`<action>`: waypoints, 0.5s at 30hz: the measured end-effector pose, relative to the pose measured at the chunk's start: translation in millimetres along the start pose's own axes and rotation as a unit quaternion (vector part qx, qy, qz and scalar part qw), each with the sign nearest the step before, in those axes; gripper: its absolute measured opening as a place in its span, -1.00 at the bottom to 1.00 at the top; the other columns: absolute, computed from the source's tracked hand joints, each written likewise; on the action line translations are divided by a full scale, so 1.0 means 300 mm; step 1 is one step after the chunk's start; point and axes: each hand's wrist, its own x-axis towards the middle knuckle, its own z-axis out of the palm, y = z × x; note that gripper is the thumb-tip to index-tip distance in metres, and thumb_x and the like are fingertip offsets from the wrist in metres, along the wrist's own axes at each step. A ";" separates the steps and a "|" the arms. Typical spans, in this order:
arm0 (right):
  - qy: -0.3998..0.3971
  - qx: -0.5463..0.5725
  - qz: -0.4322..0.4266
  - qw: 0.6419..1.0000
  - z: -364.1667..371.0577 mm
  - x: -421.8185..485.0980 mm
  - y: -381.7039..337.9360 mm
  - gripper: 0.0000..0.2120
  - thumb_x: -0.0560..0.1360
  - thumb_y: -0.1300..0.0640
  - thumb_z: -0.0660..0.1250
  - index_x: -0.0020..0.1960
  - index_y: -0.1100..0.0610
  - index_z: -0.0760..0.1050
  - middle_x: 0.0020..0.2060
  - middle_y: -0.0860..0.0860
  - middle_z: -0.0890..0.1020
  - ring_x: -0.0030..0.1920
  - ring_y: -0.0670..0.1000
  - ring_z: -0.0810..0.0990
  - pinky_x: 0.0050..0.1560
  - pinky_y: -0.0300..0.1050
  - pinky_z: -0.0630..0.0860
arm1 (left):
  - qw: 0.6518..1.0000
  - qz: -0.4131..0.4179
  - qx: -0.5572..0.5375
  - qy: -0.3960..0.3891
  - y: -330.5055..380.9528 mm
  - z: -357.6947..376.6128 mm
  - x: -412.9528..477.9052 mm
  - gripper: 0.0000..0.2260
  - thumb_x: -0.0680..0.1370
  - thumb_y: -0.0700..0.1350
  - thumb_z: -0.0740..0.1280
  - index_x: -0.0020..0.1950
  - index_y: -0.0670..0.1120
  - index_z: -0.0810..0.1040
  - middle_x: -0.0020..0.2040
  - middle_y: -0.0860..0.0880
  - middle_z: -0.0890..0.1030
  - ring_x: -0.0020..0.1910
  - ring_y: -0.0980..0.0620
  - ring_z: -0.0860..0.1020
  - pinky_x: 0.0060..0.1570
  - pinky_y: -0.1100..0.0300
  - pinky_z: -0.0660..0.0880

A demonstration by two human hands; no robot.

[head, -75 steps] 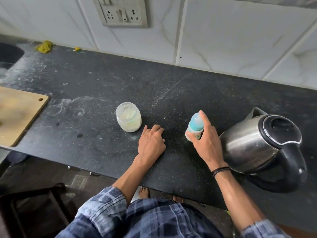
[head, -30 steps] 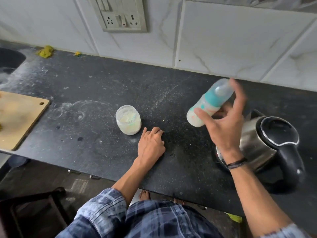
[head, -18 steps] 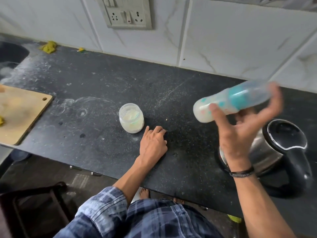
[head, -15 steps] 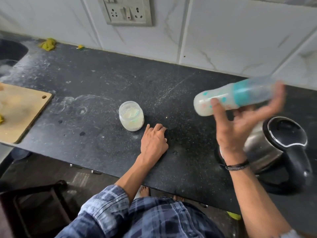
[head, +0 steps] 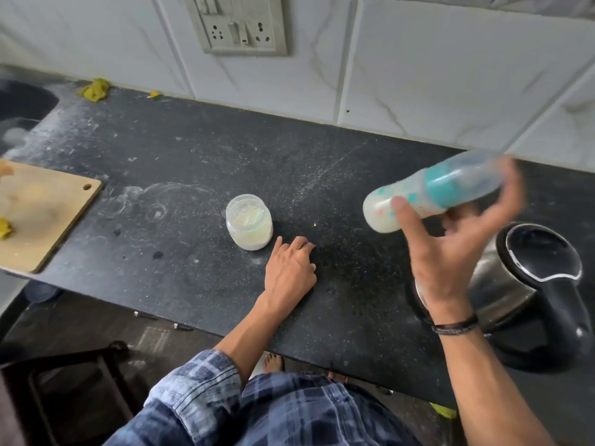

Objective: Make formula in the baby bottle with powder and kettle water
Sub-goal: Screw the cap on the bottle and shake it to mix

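My right hand (head: 450,249) holds the baby bottle (head: 428,194) in the air above the counter, tilted almost on its side. The bottle has a teal collar and a clear cap, is capped, and holds milky white liquid; it looks motion-blurred. My left hand (head: 291,268) rests flat on the black counter (head: 193,156), fingers together, just right of the small clear jar of pale powder (head: 249,226), which has no lid on. The steel kettle (head: 531,284) with a black lid and handle stands at the right, partly behind my right wrist.
A wooden cutting board (head: 42,214) with a yellow scrap lies at the left edge. A sink (head: 19,104) is at the far left. A socket panel (head: 241,24) sits on the tiled wall. The counter's front edge runs just beyond my body.
My right hand lifted the bottle off the counter beside the kettle, tipped it sideways and has been swinging it in the air. My left hand and the jar stayed put.
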 end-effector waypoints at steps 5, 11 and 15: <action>-0.035 -0.051 0.040 0.997 0.018 0.011 0.038 -0.08 0.38 0.19 0.65 0.53 -0.06 0.16 0.39 0.05 0.45 0.22 -0.02 0.63 0.14 0.27 0.63 | 1.000 -0.003 0.007 -0.002 0.011 -0.003 0.006 -0.57 0.57 -0.08 0.36 0.45 -0.05 0.49 0.41 0.03 0.48 0.29 -0.09 0.53 0.59 -0.02 -0.01; 0.061 0.044 -0.034 0.997 0.010 0.036 -0.016 -0.01 0.41 0.43 0.56 0.53 0.16 -0.08 0.46 -0.02 0.22 0.41 0.10 0.49 0.26 0.28 0.58 | 1.000 0.004 0.008 0.000 0.017 -0.002 0.004 -0.57 0.56 -0.09 0.36 0.45 -0.06 0.50 0.41 0.03 0.48 0.30 -0.07 0.53 0.58 -0.02 0.00; -0.007 0.004 0.050 0.999 0.019 0.048 0.016 -0.10 0.40 0.26 0.62 0.53 0.00 0.15 0.37 0.09 0.51 0.20 0.11 0.67 0.12 0.29 0.64 | 1.000 0.000 0.017 -0.005 0.006 -0.006 0.012 -0.56 0.57 -0.07 0.36 0.45 -0.04 0.49 0.42 0.03 0.47 0.29 -0.09 0.54 0.58 -0.03 0.00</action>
